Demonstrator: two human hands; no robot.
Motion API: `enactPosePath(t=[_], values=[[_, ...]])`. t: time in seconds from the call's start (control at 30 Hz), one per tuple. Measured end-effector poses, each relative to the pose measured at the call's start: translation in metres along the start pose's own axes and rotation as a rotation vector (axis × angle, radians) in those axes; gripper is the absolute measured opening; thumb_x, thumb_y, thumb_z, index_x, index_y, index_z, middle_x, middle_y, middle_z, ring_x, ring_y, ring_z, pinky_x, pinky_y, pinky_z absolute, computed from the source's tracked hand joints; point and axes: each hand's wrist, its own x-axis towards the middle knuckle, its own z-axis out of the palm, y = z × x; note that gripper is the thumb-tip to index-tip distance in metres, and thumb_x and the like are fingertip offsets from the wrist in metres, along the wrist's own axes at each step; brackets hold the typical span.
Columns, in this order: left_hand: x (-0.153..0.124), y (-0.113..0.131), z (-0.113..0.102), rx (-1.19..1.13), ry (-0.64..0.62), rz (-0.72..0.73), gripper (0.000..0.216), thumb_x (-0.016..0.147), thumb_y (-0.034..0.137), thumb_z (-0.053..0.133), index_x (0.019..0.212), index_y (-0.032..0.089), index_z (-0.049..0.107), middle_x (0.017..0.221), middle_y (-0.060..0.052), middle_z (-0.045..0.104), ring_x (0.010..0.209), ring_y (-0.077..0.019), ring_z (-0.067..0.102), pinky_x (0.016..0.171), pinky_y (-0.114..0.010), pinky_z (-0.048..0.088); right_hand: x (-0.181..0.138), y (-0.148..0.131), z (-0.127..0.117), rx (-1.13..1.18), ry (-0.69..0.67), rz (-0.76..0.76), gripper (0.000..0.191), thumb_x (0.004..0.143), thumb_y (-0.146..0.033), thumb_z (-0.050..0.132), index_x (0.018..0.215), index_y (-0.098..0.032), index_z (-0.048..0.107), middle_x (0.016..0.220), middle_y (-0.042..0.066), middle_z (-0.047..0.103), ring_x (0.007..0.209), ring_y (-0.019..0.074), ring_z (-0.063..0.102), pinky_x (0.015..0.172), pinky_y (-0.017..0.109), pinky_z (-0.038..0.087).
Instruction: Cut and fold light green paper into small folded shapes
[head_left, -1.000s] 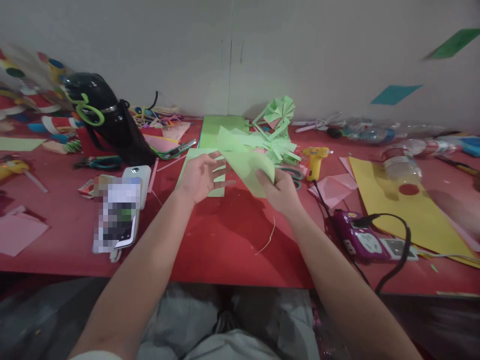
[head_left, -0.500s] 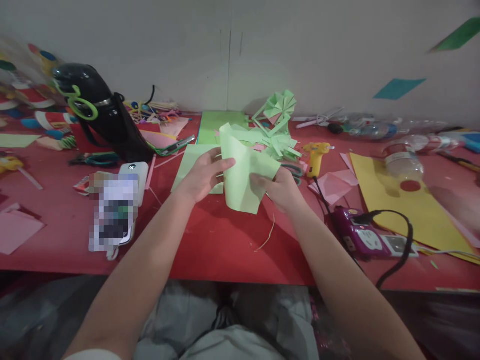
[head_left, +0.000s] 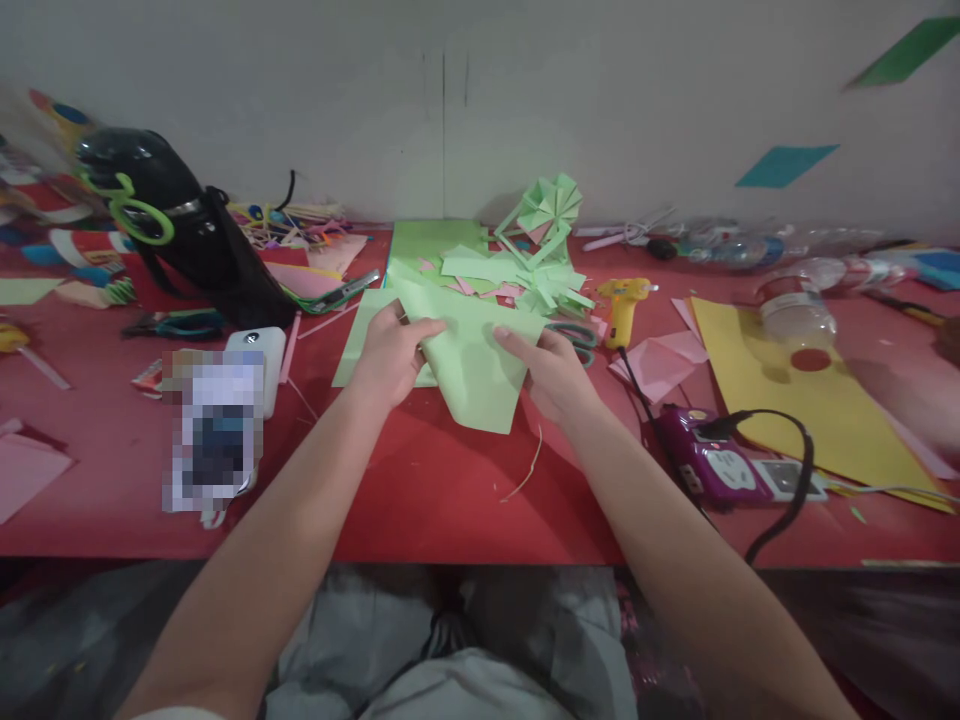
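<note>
A pale green sheet of paper (head_left: 476,375) is held up over the red table, bowed and creased, between my two hands. My left hand (head_left: 394,350) pinches its left side, thumb on top and fingers beneath. On the right side, my right hand (head_left: 551,370) grips the sheet with the thumb lying on its face and the fingers behind, partly hidden. Another pale green sheet (head_left: 352,345) lies flat under and left of the held one. Behind it are green paper strips and a folded green paper flower (head_left: 551,205). Scissors (head_left: 577,340) lie partly covered beside my right hand.
To the right are a yellow glue gun (head_left: 622,310), a purple power strip (head_left: 709,455) with cables, yellow card (head_left: 817,400) and a plastic bottle (head_left: 799,310). To the left stand a black flask (head_left: 187,230) and a phone (head_left: 217,430). A box cutter (head_left: 345,290) lies farther back.
The green sheet has gone from standing curled upright to a flatter, lower tilt. My left hand has come down and closed on its left side; my right thumb now lies across the front.
</note>
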Motion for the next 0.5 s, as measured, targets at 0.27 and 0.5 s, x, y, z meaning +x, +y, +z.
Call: enactPosePath(t=[0.27,0.5], values=[[-0.008,-0.005,0.012,-0.164,0.038,-0.042,0.028,0.059,0.009,0.064,0.085,0.019,0.059,0.097,-0.005,0.074,0.107,-0.0291,0.068,0.092,-0.042,0.056,0.003,0.002,-0.003,0.046,-0.005,-0.07,0.029,0.063,-0.032,0.087,0.087,-0.021,0.075,0.095,0.006,0.077,0.087,0.0223,0.071,0.083,0.038,0.056],[-0.011,-0.008,0.015,-0.062,0.107,-0.014,0.051,0.055,0.013,0.084,0.102,0.018,0.066,0.094,-0.006,0.076,0.093,-0.0278,0.072,0.084,-0.042,0.058,0.003,0.003,0.0,-0.017,0.052,-0.169,0.038,0.062,-0.031,0.084,0.097,-0.023,0.071,0.092,0.003,0.074,0.083,0.0198,0.068,0.079,0.037,0.055]])
